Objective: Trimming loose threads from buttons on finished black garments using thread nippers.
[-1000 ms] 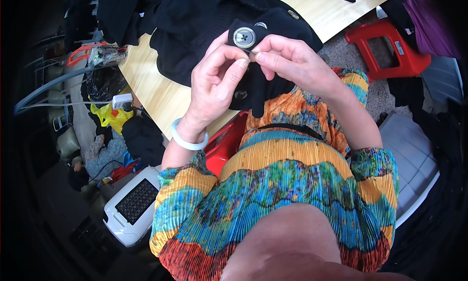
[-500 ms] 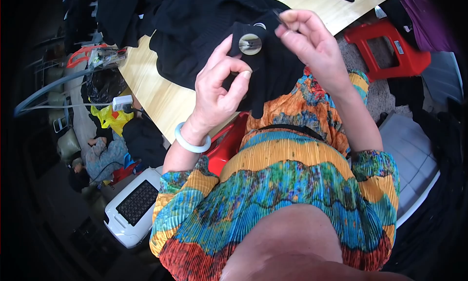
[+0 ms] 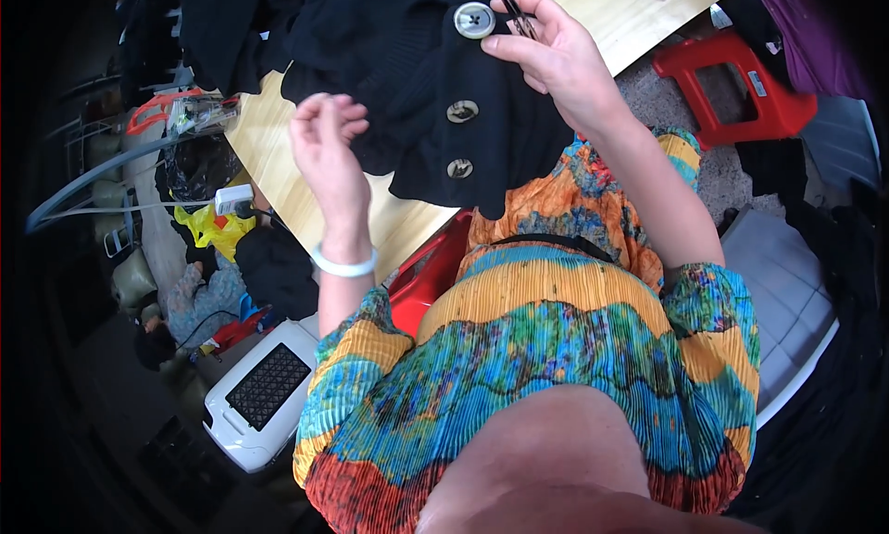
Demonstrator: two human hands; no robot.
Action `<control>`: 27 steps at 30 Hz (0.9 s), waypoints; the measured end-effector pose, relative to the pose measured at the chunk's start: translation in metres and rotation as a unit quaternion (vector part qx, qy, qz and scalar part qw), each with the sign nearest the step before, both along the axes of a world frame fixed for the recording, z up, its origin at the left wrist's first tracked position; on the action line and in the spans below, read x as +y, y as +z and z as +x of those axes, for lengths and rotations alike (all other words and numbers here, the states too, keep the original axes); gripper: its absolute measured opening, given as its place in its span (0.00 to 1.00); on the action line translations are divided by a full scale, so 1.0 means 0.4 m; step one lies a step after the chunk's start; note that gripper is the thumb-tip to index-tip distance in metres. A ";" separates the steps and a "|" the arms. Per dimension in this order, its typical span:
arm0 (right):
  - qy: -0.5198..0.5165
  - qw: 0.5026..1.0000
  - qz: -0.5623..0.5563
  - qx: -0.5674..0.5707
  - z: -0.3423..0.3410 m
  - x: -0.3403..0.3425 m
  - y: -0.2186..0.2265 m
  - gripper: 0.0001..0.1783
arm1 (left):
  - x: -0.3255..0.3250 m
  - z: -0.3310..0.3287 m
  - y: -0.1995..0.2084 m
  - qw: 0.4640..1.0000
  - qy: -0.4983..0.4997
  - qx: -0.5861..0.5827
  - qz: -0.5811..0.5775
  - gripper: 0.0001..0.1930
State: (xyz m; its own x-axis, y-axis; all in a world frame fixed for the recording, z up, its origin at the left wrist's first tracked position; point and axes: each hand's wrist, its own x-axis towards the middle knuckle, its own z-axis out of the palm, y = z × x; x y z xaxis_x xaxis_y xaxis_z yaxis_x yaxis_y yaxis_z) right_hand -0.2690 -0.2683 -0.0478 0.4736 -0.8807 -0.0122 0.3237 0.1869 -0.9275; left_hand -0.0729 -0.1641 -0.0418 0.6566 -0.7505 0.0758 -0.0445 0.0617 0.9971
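Note:
A black knit garment (image 3: 370, 89) with a row of buttons lies over the table's front part. At its upper end sits a round pale button (image 3: 474, 20) with dark thread at its centre. A mottled middle button (image 3: 462, 112) and a lower button (image 3: 459, 169) lie nearer me. My right hand (image 3: 560, 66) is closed around a small dark tool (image 3: 515, 11) with two slim prongs, and its thumb is close beside the upper button. My left hand (image 3: 331, 154), slightly blurred, is raised above the garment's left side with loosely curled fingers apart, holding nothing.
The garment rests on a light wooden table (image 3: 269, 145), with more black cloth at the far side. A red plastic stool (image 3: 741, 99) stands at right. On the left are a white-framed box (image 3: 264, 395), a yellow bag (image 3: 218, 228), cables and another person (image 3: 199, 293) low down.
My left hand has let go of the garment and moved left. The buttoned strip now lies flatter, showing more buttons. My right hand has moved slightly up and left, beside the upper button.

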 end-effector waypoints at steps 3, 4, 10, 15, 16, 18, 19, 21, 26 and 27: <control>0.016 0.997 0.064 0.040 0.004 -0.007 0.018 0.22 | 0.037 -0.091 -0.031 0.991 -0.112 -0.058 0.054 0.10; 0.017 0.993 0.109 0.050 0.012 -0.008 0.025 0.24 | 0.036 -0.117 -0.040 0.983 -0.150 -0.068 0.082 0.15; -0.004 0.993 0.086 -0.077 0.022 -0.025 0.004 0.21 | 0.013 -0.096 -0.002 0.952 -0.256 0.157 0.063 0.11; -0.005 0.979 0.048 0.196 -0.005 -0.024 0.047 0.07 | -0.008 -0.066 0.130 0.887 -0.345 0.308 0.006 0.12; -0.004 0.980 0.046 0.193 -0.007 -0.019 0.043 0.07 | -0.015 -0.064 0.133 0.893 -0.341 0.294 0.012 0.12; -0.018 0.981 -0.071 0.181 -0.018 -0.014 0.035 0.07 | -0.016 -0.060 0.120 0.890 -0.318 0.327 0.013 0.13; -0.017 0.981 -0.069 0.181 -0.016 -0.006 0.037 0.07 | -0.013 -0.063 0.112 0.896 -0.290 0.333 0.033 0.13; -0.101 0.982 -0.136 0.088 -0.009 0.015 0.041 0.06 | -0.009 -0.061 0.105 0.891 -0.298 0.341 0.029 0.13; -0.026 0.982 -0.185 0.011 -0.014 0.037 0.048 0.21 | -0.022 -0.062 0.107 0.900 -0.307 0.305 0.050 0.15; -0.011 0.981 -0.192 0.015 -0.016 0.041 0.054 0.21 | -0.024 -0.064 0.110 0.900 -0.307 0.304 0.050 0.15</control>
